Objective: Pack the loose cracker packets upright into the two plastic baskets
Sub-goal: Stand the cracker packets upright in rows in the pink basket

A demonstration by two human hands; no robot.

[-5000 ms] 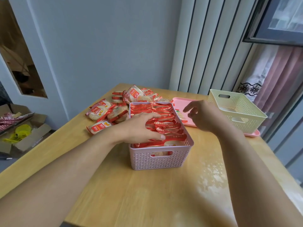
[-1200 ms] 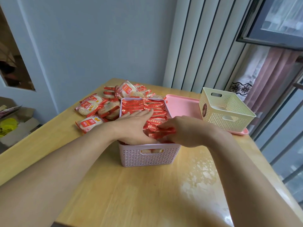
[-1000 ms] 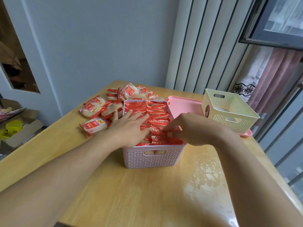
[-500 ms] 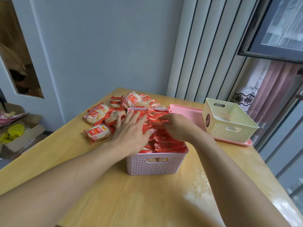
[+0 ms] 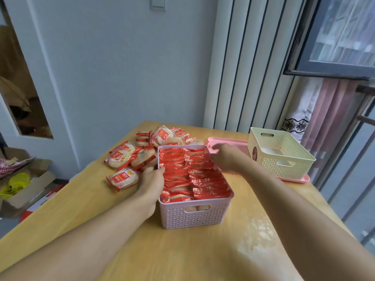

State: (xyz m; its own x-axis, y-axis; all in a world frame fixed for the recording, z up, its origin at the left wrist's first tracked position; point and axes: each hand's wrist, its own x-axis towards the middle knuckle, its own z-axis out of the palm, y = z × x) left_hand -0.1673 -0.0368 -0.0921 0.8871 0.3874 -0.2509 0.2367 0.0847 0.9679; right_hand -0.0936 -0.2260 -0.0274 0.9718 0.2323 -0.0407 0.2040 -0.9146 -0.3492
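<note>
Hands [image 5: 151, 179] now at basket [image 5: 192, 217] sides

One head-worn camera, looking forward and down

It faces a wooden table [image 5: 194, 252] from the near edge, close over both forearms, with the far wall and the window on the right also in view.

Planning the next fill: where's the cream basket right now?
In the head view the cream basket sits at the table's far right, on the right end of the pink tray, right of the packed pink basket.
</note>
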